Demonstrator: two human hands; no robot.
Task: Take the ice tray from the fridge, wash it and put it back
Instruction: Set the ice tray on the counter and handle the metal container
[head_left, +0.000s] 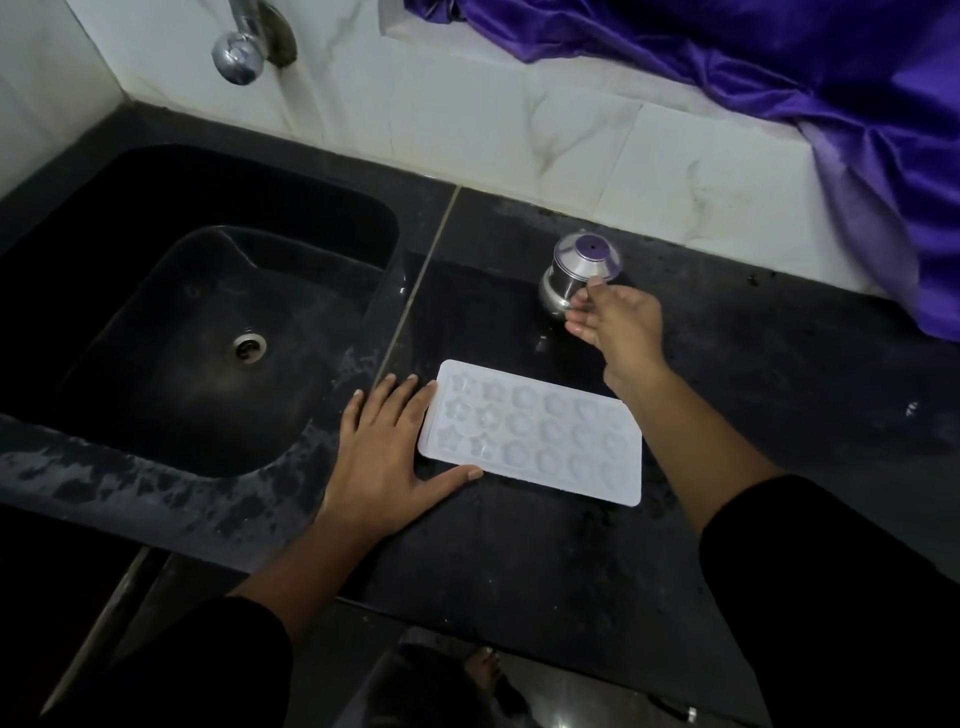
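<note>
Hiding part of pot (571, 267), right hand (618, 325) is touching it, grip unclear; tray (530, 434) is lying beside released left hand (384, 452), thumb touching.

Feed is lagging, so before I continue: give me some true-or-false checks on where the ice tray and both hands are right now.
1. The ice tray lies in the sink. False: it lies flat on the black counter, right of the sink.
2. The left hand lies flat on the counter at the tray's left end. True.
3. The right hand grips the tray. False: it reaches past the tray, fingers touching a steel container.
4. A purple cloth hangs at the back right. True.
</note>
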